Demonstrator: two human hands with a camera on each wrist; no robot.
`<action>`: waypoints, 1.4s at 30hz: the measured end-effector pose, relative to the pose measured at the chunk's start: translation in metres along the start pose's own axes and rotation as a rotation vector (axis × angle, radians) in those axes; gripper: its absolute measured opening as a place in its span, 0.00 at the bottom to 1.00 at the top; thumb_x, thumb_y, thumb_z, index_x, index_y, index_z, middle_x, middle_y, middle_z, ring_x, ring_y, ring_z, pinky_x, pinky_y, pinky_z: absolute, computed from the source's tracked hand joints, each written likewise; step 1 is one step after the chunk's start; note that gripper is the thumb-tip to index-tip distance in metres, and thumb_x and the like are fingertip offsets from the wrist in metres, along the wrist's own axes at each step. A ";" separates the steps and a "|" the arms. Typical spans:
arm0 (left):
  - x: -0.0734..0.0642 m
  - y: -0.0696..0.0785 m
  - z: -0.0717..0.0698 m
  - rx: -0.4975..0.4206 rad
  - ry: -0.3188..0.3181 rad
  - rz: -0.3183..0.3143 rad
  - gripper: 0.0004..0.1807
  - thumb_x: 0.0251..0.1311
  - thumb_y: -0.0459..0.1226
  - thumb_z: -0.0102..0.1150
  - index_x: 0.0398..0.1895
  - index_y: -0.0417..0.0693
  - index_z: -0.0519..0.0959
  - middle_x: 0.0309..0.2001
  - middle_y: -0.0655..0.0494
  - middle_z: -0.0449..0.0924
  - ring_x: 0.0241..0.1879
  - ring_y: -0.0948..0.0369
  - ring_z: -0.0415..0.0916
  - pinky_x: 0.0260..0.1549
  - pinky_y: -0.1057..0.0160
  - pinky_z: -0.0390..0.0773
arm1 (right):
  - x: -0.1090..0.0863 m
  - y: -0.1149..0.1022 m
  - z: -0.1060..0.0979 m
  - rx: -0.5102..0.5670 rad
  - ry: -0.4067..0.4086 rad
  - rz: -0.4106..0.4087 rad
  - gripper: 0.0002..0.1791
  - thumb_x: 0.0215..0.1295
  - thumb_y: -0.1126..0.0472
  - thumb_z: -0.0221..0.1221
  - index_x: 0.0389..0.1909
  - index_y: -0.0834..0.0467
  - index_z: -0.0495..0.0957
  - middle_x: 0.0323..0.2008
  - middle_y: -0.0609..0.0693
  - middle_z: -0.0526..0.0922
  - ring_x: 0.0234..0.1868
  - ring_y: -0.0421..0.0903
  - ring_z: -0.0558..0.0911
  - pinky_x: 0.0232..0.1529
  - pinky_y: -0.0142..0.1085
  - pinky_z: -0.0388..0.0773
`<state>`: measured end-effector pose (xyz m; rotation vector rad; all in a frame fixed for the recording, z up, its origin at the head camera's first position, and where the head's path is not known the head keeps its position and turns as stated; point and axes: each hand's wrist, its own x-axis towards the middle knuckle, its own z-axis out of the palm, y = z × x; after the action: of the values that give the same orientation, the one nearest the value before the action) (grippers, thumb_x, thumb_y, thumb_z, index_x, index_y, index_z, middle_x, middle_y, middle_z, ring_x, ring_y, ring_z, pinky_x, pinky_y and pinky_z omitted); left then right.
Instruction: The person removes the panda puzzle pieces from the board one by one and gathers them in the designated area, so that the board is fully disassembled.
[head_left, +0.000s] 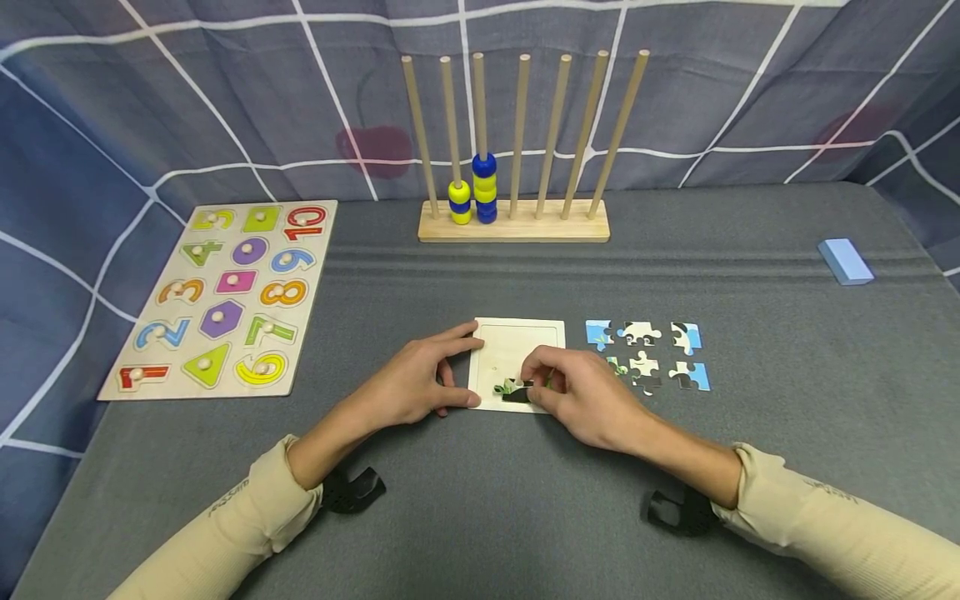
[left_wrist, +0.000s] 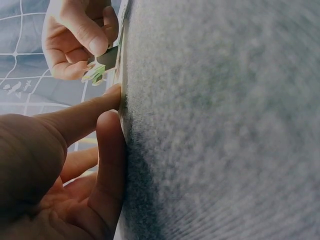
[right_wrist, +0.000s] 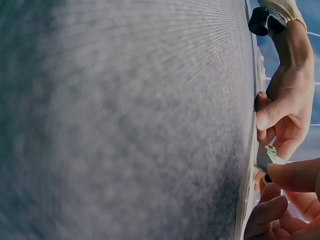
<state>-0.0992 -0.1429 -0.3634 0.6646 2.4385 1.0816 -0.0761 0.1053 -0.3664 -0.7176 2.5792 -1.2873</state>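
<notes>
A pale square puzzle tray [head_left: 513, 343] lies in the middle of the table. My left hand [head_left: 408, 379] rests against its left side, the thumb at the lower corner and fingertips near the upper one. Over the tray's lower part, my right hand [head_left: 581, 392] pinches a black, white and green jigsaw piece [head_left: 517, 390] between thumb and fingers. In the left wrist view the piece [left_wrist: 107, 59] is tilted at the tray's edge, its green knob showing past the fingertips. Several panda jigsaw pieces [head_left: 643, 367] lie loose to the tray's right; the right hand partly hides the nearest ones.
A number and shape peg board [head_left: 300, 354] lies at the left. Behind the tray stands a wooden rack [head_left: 517, 231] of upright pegs, two carrying yellow and blue beads. A light blue block [head_left: 846, 262] sits at the far right. Grey checked cloth [head_left: 262, 100] hangs behind the table.
</notes>
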 end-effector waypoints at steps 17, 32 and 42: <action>-0.001 0.000 0.000 0.014 0.000 0.007 0.37 0.54 0.36 0.73 0.68 0.39 0.71 0.75 0.47 0.56 0.16 0.67 0.76 0.33 0.66 0.76 | -0.024 0.003 -0.034 0.188 -0.043 0.098 0.07 0.63 0.72 0.61 0.37 0.56 0.80 0.25 0.47 0.76 0.22 0.42 0.72 0.23 0.34 0.70; 0.000 0.000 0.000 0.001 -0.009 -0.013 0.37 0.54 0.36 0.74 0.67 0.39 0.71 0.75 0.48 0.56 0.16 0.66 0.76 0.28 0.65 0.76 | -0.066 0.022 -0.071 0.149 0.000 0.158 0.07 0.63 0.69 0.63 0.39 0.55 0.81 0.23 0.45 0.76 0.23 0.42 0.75 0.24 0.34 0.70; 0.000 0.001 0.001 -0.001 -0.010 -0.019 0.37 0.53 0.35 0.74 0.68 0.39 0.71 0.75 0.48 0.56 0.16 0.66 0.76 0.26 0.65 0.76 | -0.086 0.042 -0.080 0.103 -0.003 0.175 0.07 0.63 0.70 0.63 0.40 0.58 0.80 0.25 0.45 0.78 0.23 0.42 0.76 0.24 0.33 0.70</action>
<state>-0.0988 -0.1416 -0.3632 0.6430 2.4314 1.0691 -0.0444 0.2250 -0.3553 -0.4642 2.4877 -1.3499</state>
